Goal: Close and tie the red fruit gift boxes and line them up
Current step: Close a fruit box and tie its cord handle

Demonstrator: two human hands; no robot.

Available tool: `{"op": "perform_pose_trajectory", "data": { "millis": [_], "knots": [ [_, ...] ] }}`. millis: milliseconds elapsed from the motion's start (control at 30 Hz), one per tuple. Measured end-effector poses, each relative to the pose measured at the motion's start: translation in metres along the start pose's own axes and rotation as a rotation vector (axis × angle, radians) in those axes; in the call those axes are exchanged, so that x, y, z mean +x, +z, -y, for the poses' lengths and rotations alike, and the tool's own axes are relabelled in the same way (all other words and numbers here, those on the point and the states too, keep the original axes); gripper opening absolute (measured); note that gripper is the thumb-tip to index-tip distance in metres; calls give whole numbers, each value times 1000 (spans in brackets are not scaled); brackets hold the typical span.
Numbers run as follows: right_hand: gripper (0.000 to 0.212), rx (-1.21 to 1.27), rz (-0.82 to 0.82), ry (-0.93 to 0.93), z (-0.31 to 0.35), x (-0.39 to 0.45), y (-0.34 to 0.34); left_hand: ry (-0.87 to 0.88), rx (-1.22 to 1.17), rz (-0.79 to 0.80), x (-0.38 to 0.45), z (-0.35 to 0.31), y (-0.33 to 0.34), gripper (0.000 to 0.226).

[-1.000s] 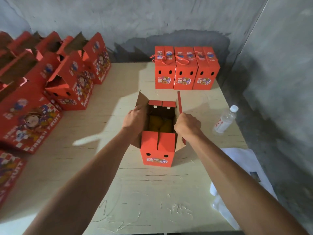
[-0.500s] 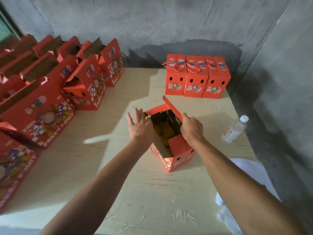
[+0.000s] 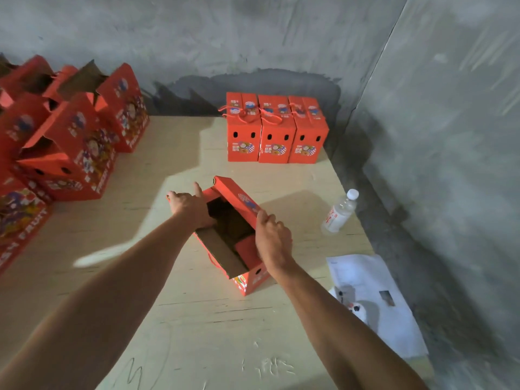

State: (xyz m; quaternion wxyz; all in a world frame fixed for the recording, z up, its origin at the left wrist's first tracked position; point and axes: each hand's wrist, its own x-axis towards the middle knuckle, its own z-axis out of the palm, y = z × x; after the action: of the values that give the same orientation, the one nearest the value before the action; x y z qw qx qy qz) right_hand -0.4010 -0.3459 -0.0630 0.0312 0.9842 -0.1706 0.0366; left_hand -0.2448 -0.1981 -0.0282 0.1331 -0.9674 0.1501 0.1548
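Head view: the open red gift box is seen angled at the middle of the pale wooden table. Its far flap is gripped by the right hand, fingers curled over the edge. The left hand is laid on the near-left flap, fingers extended. Three tied boxes are lined up by the concrete wall. The box's contents are lost in shadow.
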Motion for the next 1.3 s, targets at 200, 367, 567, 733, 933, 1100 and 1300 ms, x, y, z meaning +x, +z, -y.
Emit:
{"op": "perform_pose_trajectory", "data": {
  "millis": [200,367,567,733,933,1100,1300],
  "knots": [
    [49,-32,-110,-31,0,7,14,90,-107,-110,2,16,25,94],
    [40,48,-144,-212,-18,23,20,-51,-180,-37,-39,11,40,86],
    [52,421,-70,-290,-12,46,12,-285,-270,57,-110,-9,70,77],
    [46,561,-25,-308,-11,55,3,-300,-278,18,-128,-10,80,73],
    [64,600,40,-296,-14,41,2,-54,-370,-191,-121,0,88,67],
    [110,710,-134,20,-10,-2,28,42,-553,-380,-116,12,98,75],
    [121,948,-45,219,-8,-14,23,93,-586,-394,-101,17,95,69]
  ]
}}
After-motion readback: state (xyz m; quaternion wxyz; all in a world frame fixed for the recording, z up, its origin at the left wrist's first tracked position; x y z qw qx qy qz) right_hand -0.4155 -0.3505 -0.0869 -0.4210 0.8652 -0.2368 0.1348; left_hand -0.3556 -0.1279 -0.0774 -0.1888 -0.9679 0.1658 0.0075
